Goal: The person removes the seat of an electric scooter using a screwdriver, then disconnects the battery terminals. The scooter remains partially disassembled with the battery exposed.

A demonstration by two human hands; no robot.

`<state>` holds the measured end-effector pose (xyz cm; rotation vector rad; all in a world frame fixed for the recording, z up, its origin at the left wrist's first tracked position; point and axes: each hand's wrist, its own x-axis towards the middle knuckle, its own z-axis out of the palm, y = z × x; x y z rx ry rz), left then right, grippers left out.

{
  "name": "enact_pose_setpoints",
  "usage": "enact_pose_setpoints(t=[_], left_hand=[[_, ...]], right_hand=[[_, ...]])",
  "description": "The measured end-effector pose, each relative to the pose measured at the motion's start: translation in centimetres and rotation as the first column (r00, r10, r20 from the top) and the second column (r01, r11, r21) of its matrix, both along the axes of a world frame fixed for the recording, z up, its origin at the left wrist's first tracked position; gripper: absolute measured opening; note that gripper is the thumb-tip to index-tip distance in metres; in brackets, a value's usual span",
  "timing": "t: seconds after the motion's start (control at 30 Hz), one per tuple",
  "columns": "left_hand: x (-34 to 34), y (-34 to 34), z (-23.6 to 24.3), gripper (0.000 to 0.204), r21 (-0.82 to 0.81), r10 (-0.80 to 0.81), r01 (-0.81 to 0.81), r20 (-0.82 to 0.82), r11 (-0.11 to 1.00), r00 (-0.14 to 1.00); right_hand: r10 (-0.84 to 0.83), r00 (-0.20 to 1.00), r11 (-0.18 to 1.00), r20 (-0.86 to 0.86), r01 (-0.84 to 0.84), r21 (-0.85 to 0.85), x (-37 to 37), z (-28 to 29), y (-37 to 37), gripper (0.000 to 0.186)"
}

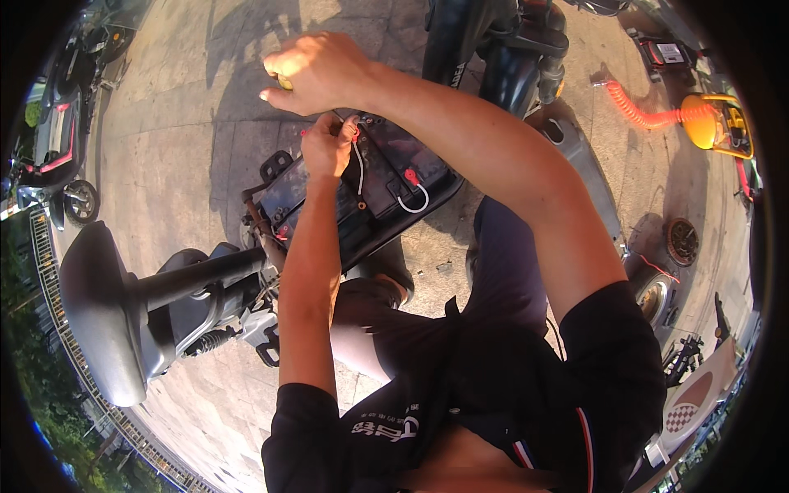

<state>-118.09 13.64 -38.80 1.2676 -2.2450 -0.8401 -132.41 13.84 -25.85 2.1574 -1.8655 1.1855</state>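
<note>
My left hand [327,146] is closed, its fingertips pinched at a battery terminal beside a red cap [355,134]; what lies between them is hidden. A white wire [361,171] runs from there to a loose ring end. Just above, my right hand [320,74] wraps around a yellow-handled screwdriver [285,83]. Most of its handle is covered, and a bit of thin shaft shows toward my left fingers. Below both hands are black batteries [393,168] in the scooter's open body. Another white wire [426,197] loops from a red terminal cover [412,176] at the right.
The scooter's seat [103,316] juts out at left, its dark front end [501,66] at the top. A grey panel [588,168] stands to the right. Beyond it lie a coiled orange hose [633,115], a yellow reel [708,122] and wheel parts [682,241]. Other scooters [62,140] are parked far left.
</note>
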Motion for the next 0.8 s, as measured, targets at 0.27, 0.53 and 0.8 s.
enact_pose_setpoints(t=[0.27, 0.53, 0.8], left_hand=[[0.5, -0.3, -2.1, 0.032, 0.031, -0.083, 0.079, 0.172, 0.996, 0.982], [0.4, -0.2, -2.0, 0.027, 0.179, -0.016, 0.002, 0.077, 0.984, 0.997], [0.0, 0.4, -1.4, 0.028, 0.131, 0.055, -0.075, 0.154, 0.989, 0.987]], right_hand=[[0.310, 0.932, 0.927, 0.188, -0.340, 0.157, -1.0, 1.0, 0.5, 0.020], [0.249, 0.969, 0.917, -0.006, -0.234, 0.322, -2.1, 2.3, 1.2, 0.022], [0.271, 0.962, 0.940, 0.040, -0.274, 0.205, -2.6, 1.2, 1.5, 0.015]])
